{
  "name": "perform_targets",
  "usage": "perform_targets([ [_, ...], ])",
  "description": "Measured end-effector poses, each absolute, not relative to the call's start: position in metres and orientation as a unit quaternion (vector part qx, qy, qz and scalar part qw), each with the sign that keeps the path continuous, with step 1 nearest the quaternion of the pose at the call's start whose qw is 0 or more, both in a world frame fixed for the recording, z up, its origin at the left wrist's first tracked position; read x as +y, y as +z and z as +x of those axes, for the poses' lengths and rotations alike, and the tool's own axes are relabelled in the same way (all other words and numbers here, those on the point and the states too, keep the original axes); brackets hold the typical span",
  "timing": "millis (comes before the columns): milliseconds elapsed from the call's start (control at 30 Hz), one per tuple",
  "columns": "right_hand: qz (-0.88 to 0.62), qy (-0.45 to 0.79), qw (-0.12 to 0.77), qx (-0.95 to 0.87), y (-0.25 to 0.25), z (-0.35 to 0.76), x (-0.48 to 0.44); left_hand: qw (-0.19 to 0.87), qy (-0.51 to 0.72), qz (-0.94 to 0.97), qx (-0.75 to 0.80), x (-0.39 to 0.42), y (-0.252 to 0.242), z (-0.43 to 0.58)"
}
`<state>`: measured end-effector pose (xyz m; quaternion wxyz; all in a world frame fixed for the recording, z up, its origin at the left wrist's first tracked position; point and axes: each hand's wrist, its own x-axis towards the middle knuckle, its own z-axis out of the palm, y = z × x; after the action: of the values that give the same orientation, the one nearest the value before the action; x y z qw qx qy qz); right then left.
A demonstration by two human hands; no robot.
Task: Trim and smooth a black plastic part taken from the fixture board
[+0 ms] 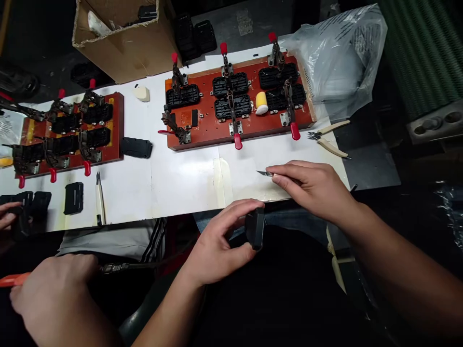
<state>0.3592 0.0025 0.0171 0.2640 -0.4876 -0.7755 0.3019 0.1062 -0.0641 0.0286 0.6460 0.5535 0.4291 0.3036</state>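
Black case (255, 229), qty 1: in L hand, raised over lap just off near edge of table, on edge, narrow side to cam.

L hand (217, 246): thumb & fingers in a part-open curve, gripping case btwn them; thumb at lower end, fingertips at upper.

R hand (313, 188): fingers pinched closed on knife (265, 172), qty 1; blade out, pointing L, over table nr its front edge. Blade & case well apart.

Table (181, 183): white top; strip of tape (222, 180) nr front edge, btwn the 2 hands & the big board.

Big board (213, 140): red-brown, qty 1, w/ 6 clamps (238, 141), red grips. On it: 5 blk trays (232, 106), 1 small blk strip (194, 118), 1 yellow roll (261, 100) w/ white end, btwn trays.

Pliers (333, 127): 1 pr., cream handles spread, nr R front corner of big board.

Plastic bag (336, 67): clear, beside R end of same.

Cream block (142, 93): 1, btwn boards.

Small board (117, 125): L side, same color, w/ clamps & blk trays; flat blk cover (136, 147) by its R end.

Front L of table: blk box (74, 197), 1; spare knife (100, 197), 1, lying beside it.

Carton (123, 58): open, at far side.

Co-worker, far L: 1 hand (9, 214) at dark pcs; other fist (58, 284) nr orange handle (14, 279).
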Motion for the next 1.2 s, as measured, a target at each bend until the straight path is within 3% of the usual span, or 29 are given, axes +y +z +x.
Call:
perform_targets([
  [267,-0.486,0.356,0.263,-0.754,0.029,0.355,-0.006,0.668,0.355,0.508,0.413,-0.063,0.027,0.108],
  [467,-0.581,0.203,0.193,-0.764,-0.023,0.388,0.017,0.643,0.351,0.532,0.425,-0.061,0.027,0.103],
  [567,-0.592,0.163,0.204,-0.763,-0.029,0.395,0.023,0.609,0.351,0.564,0.433,-0.06,0.026,0.101],
  [633,-0.579,0.22,0.237,-0.748,-0.013,0.385,0.017,0.569,0.342,0.6,0.447,-0.059,0.024,0.101],
  [767,-0.479,0.485,0.23,-0.694,0.034,0.343,-0.006,0.459,0.333,0.687,0.455,-0.058,0.017,0.104],
  [867,-0.453,0.538,0.228,-0.673,0.041,0.322,-0.014,0.414,0.327,0.714,0.461,-0.058,0.014,0.103],
  [1033,-0.509,0.492,0.253,-0.659,0.005,0.334,-0.012,0.411,0.302,0.702,0.497,-0.056,0.005,0.097],
  [1200,-0.532,0.344,0.232,-0.738,0.01,0.355,0.019,0.318,0.259,0.613,0.675,-0.036,-0.019,0.103],
])
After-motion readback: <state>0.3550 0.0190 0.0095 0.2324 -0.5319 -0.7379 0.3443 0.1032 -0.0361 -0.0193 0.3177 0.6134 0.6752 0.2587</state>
